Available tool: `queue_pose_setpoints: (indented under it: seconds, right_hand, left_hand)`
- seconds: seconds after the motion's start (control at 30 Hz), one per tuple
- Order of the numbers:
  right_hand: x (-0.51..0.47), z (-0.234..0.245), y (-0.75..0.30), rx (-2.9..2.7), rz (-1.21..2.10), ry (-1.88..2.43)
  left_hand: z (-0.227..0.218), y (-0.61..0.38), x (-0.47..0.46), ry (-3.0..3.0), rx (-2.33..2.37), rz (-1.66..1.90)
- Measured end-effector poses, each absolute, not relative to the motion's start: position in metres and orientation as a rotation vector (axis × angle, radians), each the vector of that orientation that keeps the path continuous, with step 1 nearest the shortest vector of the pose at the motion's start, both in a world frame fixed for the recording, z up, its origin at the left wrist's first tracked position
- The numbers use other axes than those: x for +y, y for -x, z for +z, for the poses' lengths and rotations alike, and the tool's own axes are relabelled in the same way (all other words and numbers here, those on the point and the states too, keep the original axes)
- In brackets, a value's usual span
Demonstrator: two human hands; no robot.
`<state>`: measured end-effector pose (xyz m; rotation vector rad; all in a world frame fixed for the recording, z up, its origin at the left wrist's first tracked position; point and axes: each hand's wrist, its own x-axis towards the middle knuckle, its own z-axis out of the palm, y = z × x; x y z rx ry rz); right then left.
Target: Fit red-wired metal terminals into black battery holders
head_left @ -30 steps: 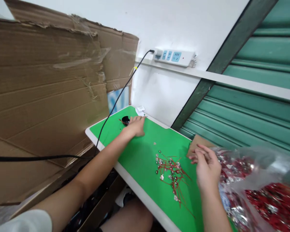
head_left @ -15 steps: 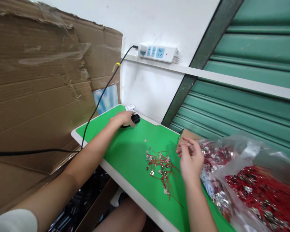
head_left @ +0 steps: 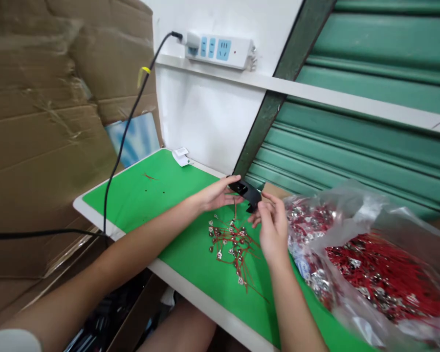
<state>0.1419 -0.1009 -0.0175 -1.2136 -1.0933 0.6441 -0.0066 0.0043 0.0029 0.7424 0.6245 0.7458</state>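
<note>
My left hand grips a small black plastic part by its left end and holds it above the green table top. My right hand is raised beside it, its fingertips touching the part's right end. Just below both hands lies a loose heap of red wires with small silver discs on the green surface.
A clear plastic bag full of the same red wired pieces lies at the right. A black cable runs from the white power strip on the wall past the table's left edge. Cardboard sheets stand at the left, a green shutter at the back right.
My left hand took hold of the black part at the table's far corner and carried it right to above the wire heap. My right hand rose to meet it.
</note>
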Motion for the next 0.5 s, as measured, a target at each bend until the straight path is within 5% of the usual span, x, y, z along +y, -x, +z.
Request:
queue_pose_setpoints:
  seconds: [0.5]
  right_hand:
    - [-0.100,-0.017,-0.147,-1.035,0.679,1.133]
  left_hand:
    - [-0.006,0.007,-0.007,-0.593,0.700,0.652]
